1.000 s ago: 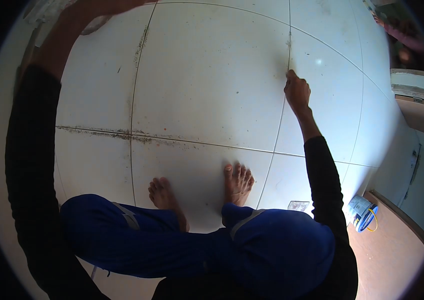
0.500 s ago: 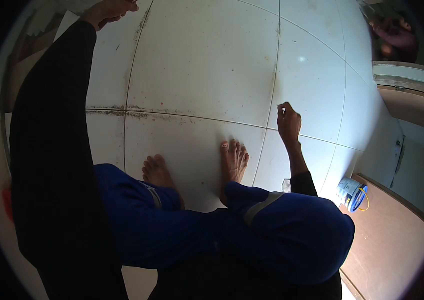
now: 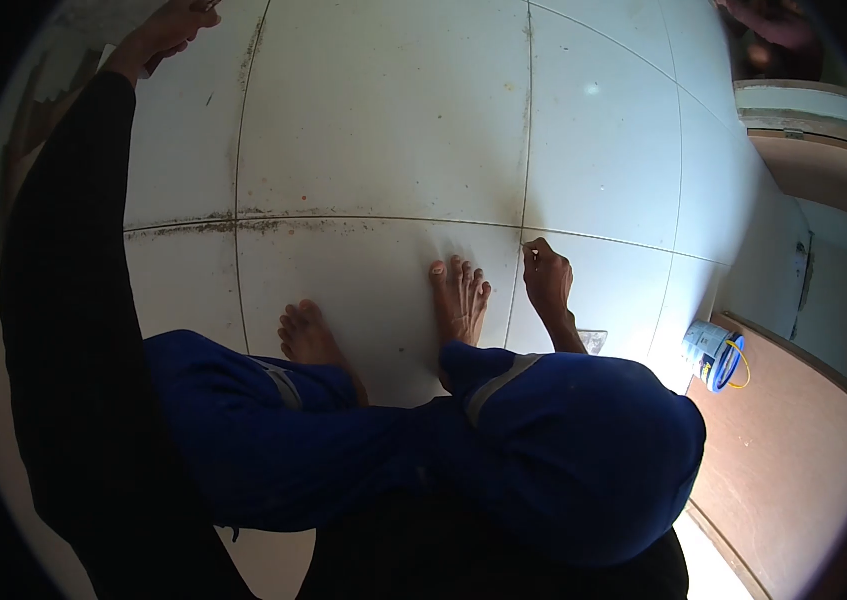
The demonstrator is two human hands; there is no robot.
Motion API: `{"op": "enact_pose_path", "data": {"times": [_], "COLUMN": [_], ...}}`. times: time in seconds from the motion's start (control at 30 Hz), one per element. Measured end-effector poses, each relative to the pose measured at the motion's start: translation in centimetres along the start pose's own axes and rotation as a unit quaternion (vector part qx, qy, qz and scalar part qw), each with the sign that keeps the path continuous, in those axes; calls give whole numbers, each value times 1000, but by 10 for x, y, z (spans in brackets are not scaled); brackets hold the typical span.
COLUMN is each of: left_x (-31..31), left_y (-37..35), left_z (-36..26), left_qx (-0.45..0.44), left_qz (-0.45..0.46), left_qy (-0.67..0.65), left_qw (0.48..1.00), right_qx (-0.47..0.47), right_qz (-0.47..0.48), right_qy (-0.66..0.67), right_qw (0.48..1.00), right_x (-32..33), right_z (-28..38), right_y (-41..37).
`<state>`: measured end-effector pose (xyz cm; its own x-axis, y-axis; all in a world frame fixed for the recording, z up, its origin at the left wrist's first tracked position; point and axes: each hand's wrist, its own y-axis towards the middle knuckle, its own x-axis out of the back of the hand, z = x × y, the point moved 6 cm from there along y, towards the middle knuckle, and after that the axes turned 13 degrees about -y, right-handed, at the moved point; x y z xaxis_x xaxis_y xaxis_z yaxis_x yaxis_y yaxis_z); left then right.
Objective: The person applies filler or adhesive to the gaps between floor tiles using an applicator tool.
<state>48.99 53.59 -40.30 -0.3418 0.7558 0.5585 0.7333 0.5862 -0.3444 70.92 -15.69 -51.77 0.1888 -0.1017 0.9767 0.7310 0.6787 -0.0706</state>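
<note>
My right hand is closed in a pinch just above the white tiled floor. A tiny pale bit shows at its fingertips, too small to name, beside the crossing of two tile joints. At the top left, my left hand is reached far out with its fingers curled. Something dark and narrow shows at its fingertips, but I cannot make out what it is. My bare right foot is on the tiles near my right hand, and my left foot is further left.
A small bucket with a blue lid and yellow handle is at the right by a brown board. A flat greyish piece lies behind my right hand. Another person is partly visible at the top right. Dark grime lines one joint.
My right hand has come back toward my body and slightly left, down to the tile joint. My left hand sits further up and left in view, and the camera has shifted a little.
</note>
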Motion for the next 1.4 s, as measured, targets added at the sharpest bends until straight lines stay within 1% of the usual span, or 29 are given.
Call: {"op": "enact_pose_path", "data": {"times": [0.07, 0.13, 0.2, 0.23, 0.27, 0.33, 0.4, 0.43, 0.47, 0.53, 0.6, 0.63, 0.7, 0.73, 0.8, 0.83, 0.87, 0.9, 0.97, 1.0, 1.07, 1.13, 1.17, 1.2, 1.23, 1.27, 1.3, 1.33, 1.4], "left_x": [-9, -12, -11, -11, -6, 1, 5, 5, 4, 6, 10, 7, 7, 6, 5, 4, 7, 20, 43, 54, 62, 67, 66, 72, 77, 86, 91, 91, 87], "left_y": [-12, -11, -6, -1, 2, 5, 5, 2, 0, 4, 11, 8, 18, 24, 25, 24, 29, 37, 39, 36, 23, 1, -11, -17, -20, -19, -19, -16, -16], "left_z": [-8, -13, -17, -16, -14, -9, -4, -2, 1, 12, 30, 25, 31, 36, 22, 19, 23, 28, 45, 48, 54, 67, 67, 78, 90, 99, 110, 114, 109], "left_qx": [37, 37, 25, 22, 17, 14, 22, 21, 39, 52, 67, 71, 64, 62, 55, 58, 59, 6, -43, -48, -55, -12, 2, 46, 91, 92, 100, 105, 104], "left_qz": [-40, -4, -16, -8, -21, -32, -22, -19, -22, -21, -15, -12, 5, 23, 6, -8, -7, -54, -99, -100, -101, -129, -137, -111, -83, -83, -54, -25, -39], "left_qy": [17, 27, 42, 42, 66, 91, 80, 83, 95, 111, 71, 66, 75, 80, 96, 111, 110, 146, 180, 187, 194, 123, 98, 110, 124, 124, 117, 107, 128], "left_qw": [998, 999, 999, 999, 997, 995, 996, 996, 994, 992, 995, 995, 995, 995, 994, 992, 992, 988, 978, 976, 974, 984, 986, 987, 985, 984, 987, 988, 986], "right_qx": [-97, -167, -218, -257, -253, -250, -204, -210, -204, -182, -182, -189, -123, -101, -88, -116, -110, -131, -146, -190, -258, -282, -323, -359, -389, -388, -328, -265, -188], "right_qz": [-37, -91, -95, -69, -77, -52, -41, -16, -22, -4, 40, 57, 61, 93, 102, 105, 88, 88, 106, 105, 128, 119, 81, 42, 72, 72, 33, -10, 5], "right_qy": [35, 18, -25, -92, -103, -137, -205, -202, -208, -166, -159, -136, -100, -58, -32, 33, 121, 117, 107, 45, 11, 0, -106, -209, -187, -187, -211, -233, -230], "right_qw": [994, 982, 971, 959, 959, 957, 956, 957, 956, 969, 970, 971, 985, 989, 990, 987, 983, 981, 978, 975, 958, 952, 937, 909, 899, 899, 921, 935, 955], "right_x": [7, 20, 29, 35, 36, 37, 29, 22, 20, 19, 1, -4, -7, -13, -13, -17, -31, -28, -12, 1, 18, 22, 38, 55, 54, 51, 45, 41, 30], "right_z": [-28, -71, -125, -149, -171, -180, -153, -138, -114, -51, -4, 10, 45, 59, 68, 46, 12, -25, -98, -136, -219, -288, -300, -306, -310, -300, -271, -236, -135], "right_y": [6, 16, 23, 26, 31, 42, 48, 51, 50, 46, 46, 46, 43, 41, 41, 43, 50, 55, 60, 63, 70, 74, 72, 68, 62, 60, 57, 56, 52]}}
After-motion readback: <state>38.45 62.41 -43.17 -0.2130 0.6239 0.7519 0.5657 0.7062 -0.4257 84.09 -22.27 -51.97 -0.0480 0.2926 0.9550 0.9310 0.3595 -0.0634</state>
